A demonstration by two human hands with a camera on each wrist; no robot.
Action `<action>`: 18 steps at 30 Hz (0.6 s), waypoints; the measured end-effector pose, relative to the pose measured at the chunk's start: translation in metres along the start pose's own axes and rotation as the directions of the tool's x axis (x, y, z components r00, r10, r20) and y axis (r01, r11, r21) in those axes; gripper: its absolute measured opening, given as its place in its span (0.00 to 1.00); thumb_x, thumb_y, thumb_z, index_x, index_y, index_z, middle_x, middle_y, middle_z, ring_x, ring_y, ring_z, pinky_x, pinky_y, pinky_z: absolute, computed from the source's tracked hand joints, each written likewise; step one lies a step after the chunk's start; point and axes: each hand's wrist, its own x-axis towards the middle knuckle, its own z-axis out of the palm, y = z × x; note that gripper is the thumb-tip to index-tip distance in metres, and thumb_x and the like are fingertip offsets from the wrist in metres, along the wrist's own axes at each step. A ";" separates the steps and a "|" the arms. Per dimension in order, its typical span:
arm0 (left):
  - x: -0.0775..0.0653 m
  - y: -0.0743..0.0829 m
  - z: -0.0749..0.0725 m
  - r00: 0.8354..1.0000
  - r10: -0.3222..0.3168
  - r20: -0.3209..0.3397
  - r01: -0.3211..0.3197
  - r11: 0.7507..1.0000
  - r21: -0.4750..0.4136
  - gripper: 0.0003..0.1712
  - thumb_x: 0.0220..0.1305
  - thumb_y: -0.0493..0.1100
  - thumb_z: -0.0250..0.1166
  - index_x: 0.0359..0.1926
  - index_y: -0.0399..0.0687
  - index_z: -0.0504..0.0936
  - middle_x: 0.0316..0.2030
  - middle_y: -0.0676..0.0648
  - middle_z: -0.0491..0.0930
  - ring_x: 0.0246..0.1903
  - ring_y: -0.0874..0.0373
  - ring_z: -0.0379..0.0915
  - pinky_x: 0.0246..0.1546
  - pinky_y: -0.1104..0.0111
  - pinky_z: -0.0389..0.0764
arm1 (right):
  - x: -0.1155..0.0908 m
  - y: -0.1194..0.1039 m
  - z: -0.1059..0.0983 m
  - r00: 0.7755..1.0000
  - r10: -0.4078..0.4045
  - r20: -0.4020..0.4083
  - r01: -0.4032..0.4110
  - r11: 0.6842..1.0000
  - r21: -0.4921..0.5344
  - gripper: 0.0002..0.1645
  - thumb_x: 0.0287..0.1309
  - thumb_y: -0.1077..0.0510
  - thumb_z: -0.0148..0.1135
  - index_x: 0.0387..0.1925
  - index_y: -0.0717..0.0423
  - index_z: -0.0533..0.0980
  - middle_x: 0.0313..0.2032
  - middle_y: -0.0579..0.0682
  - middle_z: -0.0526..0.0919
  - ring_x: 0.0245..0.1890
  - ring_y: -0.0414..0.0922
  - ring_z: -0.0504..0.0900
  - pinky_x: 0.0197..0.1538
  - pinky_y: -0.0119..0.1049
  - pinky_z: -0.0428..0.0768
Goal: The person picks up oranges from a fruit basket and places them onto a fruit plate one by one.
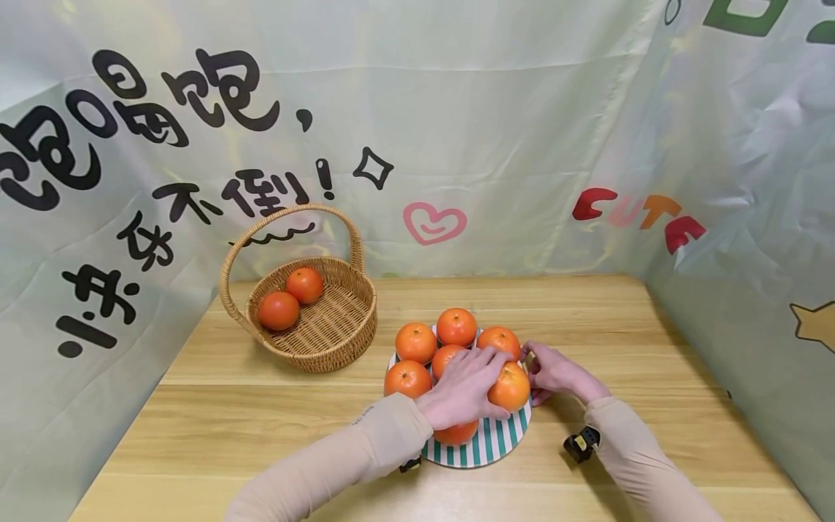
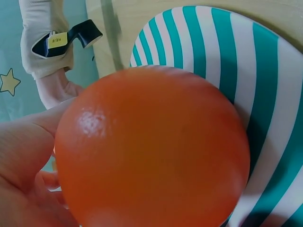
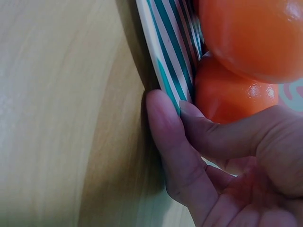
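Note:
On the table lies a round plate (image 1: 479,451) with green and white stripes, carrying several oranges. My left hand (image 1: 464,391) reaches across it and grips an orange (image 1: 510,388) at the plate's right side, thumb on the near side, fingers over the top. Under its wrist sits a front orange (image 1: 457,433); a large orange (image 2: 151,146) fills much of the left wrist view beside the thumb. With thumb and forefinger, my right hand (image 3: 208,161) pinches the plate's rim (image 3: 163,71) at the right. Two oranges (image 3: 236,94) stand close to those fingers.
A wicker basket (image 1: 329,355) with a tall handle stands at the back left, two orange-red fruits (image 1: 279,310) inside. Printed cloth (image 1: 515,145) walls in the wooden table (image 1: 215,435) at the back and sides. Each wrist wears a small black camera (image 1: 580,444).

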 end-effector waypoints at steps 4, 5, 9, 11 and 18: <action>-0.001 0.001 0.002 1.000 0.019 -0.016 -0.018 0.998 0.052 0.43 0.56 0.63 0.73 0.66 0.55 0.66 0.59 0.52 0.73 0.58 0.56 0.70 0.67 0.62 0.69 | 0.000 0.000 0.000 1.000 -0.007 -0.001 0.007 1.000 0.009 0.24 0.52 0.80 0.52 0.52 0.68 0.61 0.28 0.58 0.71 0.23 0.49 0.81 0.28 0.42 0.87; -0.001 0.001 0.002 1.000 0.023 -0.019 -0.022 0.998 0.065 0.43 0.55 0.64 0.73 0.66 0.55 0.66 0.59 0.53 0.73 0.57 0.56 0.71 0.66 0.63 0.69 | 0.000 0.000 0.000 1.000 -0.008 0.000 0.008 1.000 0.007 0.24 0.53 0.79 0.52 0.52 0.68 0.61 0.29 0.58 0.71 0.23 0.49 0.81 0.28 0.42 0.87; -0.001 0.002 0.004 0.999 0.029 -0.023 -0.026 0.994 0.104 0.43 0.55 0.64 0.73 0.66 0.55 0.67 0.58 0.53 0.73 0.56 0.57 0.72 0.65 0.64 0.70 | -0.001 0.000 0.000 1.000 -0.002 -0.005 0.002 1.000 0.008 0.23 0.54 0.79 0.52 0.52 0.68 0.61 0.30 0.61 0.71 0.22 0.49 0.81 0.28 0.42 0.87; -0.001 0.002 0.005 0.999 0.029 -0.023 -0.026 0.993 0.117 0.44 0.54 0.64 0.73 0.66 0.55 0.68 0.59 0.53 0.73 0.57 0.57 0.72 0.65 0.63 0.69 | -0.001 0.000 0.000 1.000 0.002 -0.006 -0.001 1.000 0.016 0.23 0.54 0.79 0.52 0.52 0.68 0.62 0.30 0.60 0.71 0.22 0.49 0.82 0.28 0.42 0.87; 0.000 0.003 0.009 1.000 0.011 -0.005 -0.010 0.992 0.126 0.44 0.54 0.64 0.74 0.66 0.55 0.69 0.59 0.53 0.71 0.57 0.57 0.72 0.67 0.61 0.68 | -0.001 0.000 0.001 1.000 0.010 -0.006 -0.010 1.000 0.026 0.23 0.55 0.79 0.52 0.51 0.68 0.61 0.30 0.59 0.72 0.22 0.48 0.82 0.28 0.43 0.87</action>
